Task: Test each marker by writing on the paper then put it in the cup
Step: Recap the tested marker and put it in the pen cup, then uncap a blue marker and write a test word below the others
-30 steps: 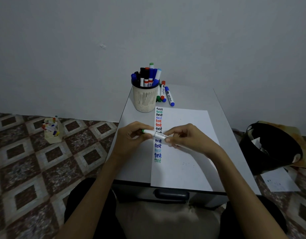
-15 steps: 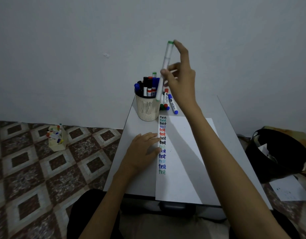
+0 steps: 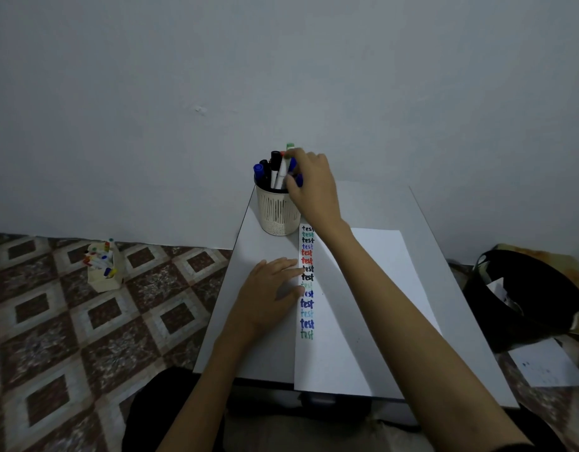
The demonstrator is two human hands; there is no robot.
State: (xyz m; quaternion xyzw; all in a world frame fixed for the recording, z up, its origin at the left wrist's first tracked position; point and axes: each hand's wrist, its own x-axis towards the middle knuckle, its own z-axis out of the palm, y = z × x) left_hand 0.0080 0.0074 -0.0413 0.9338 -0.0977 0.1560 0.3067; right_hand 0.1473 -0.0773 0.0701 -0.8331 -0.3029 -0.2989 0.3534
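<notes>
A cream mesh cup [image 3: 276,212] stands at the far left of the small grey table [image 3: 395,207] and holds several markers with blue, black and red caps. My right hand [image 3: 314,187] reaches over the cup's rim, its fingers closed on a white marker with a green cap [image 3: 284,168] that stands tilted inside the cup. The white paper [image 3: 372,256] lies in front of the cup, with a column of coloured "test" words down its left edge. My left hand [image 3: 268,295] rests flat on the table, its fingertips on the paper's left edge. My right hand hides the table behind the cup.
On the tiled floor to the left sits a small cream box of markers [image 3: 102,265]. A black bin [image 3: 526,295] with crumpled paper stands to the right of the table, and a loose sheet [image 3: 545,367] lies on the floor in front of it.
My right hand carried the green-capped marker from the paper up above the cup, then lowered it into the cup. My left hand let go of the marker and settled flat by the paper.
</notes>
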